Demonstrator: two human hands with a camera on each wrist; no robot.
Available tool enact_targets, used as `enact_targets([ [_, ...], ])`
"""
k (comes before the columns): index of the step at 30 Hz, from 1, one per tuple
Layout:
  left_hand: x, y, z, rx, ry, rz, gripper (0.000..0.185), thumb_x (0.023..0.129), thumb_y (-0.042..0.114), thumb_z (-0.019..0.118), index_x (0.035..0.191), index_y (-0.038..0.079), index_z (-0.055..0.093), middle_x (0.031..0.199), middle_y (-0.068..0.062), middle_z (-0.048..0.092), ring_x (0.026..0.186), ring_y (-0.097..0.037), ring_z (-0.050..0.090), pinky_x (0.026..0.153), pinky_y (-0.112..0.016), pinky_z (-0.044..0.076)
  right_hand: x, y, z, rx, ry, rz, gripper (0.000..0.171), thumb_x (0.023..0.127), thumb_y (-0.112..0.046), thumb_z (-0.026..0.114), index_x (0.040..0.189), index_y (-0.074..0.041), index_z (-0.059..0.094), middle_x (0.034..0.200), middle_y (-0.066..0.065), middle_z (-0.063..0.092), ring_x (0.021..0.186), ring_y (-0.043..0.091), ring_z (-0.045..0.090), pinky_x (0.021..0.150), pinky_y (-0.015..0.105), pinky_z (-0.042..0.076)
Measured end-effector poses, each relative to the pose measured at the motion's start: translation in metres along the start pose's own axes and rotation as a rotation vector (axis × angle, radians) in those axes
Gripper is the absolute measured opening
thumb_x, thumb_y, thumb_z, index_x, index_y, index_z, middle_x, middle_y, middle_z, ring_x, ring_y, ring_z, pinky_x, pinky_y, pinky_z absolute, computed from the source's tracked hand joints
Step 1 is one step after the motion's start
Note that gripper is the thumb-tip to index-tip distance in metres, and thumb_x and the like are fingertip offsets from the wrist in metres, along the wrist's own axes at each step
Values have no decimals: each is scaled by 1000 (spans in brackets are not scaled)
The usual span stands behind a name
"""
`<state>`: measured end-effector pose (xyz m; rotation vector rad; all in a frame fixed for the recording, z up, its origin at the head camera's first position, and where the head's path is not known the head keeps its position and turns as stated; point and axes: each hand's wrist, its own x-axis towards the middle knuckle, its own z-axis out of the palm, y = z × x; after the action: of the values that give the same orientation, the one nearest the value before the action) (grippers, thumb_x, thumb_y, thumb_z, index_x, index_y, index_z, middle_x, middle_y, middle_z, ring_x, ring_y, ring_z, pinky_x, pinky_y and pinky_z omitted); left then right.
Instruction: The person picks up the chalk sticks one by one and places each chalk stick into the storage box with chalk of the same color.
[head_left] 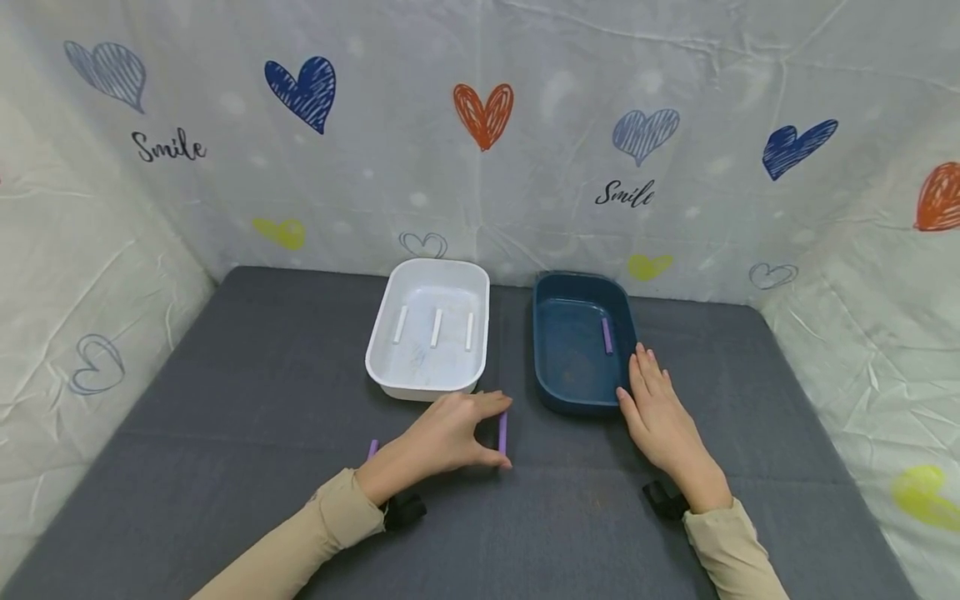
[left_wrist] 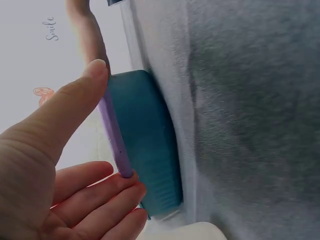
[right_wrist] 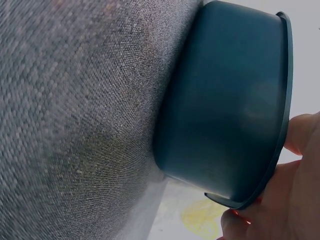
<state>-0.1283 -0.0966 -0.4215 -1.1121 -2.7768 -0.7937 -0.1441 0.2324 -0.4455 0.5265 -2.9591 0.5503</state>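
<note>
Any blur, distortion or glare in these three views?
Head view: sharp, evenly lit, no glare, wide-angle bending at the edges. Left wrist view: tilted, left hand and purple stick slightly soft, mat blurred. Right wrist view: tilted, blue tray soft, mat weave crisp.

Purple stick [head_left: 502, 433] pinched in left hand [head_left: 450, 437]; second purple stick [head_left: 372, 449] partly seen behind that wrist; third purple stick [head_left: 607, 335] seen in dark teal tray [head_left: 546, 350]. White tray [head_left: 390, 371] seen with three white sticks [head_left: 436, 327] inside. Mat [head_left: 225, 400] coloured dark grey, woven-textured. Backdrop [head_left: 525, 50] white, printed with scribbled hearts in navy, orange, yellow, pale blue, plus outline hearts and black "Smile" script. Sleeves [head_left: 315, 542] beige. Wrist straps [head_left: 405, 510] black.
</note>
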Motion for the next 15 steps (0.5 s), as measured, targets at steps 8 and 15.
enact_targets([
  [8,14,4,-6,-8,7,7,77,68,41,91,127,-1,66,129,-18,64,118,-29,63,95,-44,53,2,0,2,-2,6,-6,64,109,-34,33,154,9,17,165,18,5,151,34,5,120,53,11],
  [15,30,11,-16,-12,19,8,77,69,41,90,129,-1,65,131,-17,63,120,-28,61,96,-42,53,-1,1,2,4,8,3,64,109,-34,34,154,9,17,165,18,6,152,31,3,121,53,10],
])
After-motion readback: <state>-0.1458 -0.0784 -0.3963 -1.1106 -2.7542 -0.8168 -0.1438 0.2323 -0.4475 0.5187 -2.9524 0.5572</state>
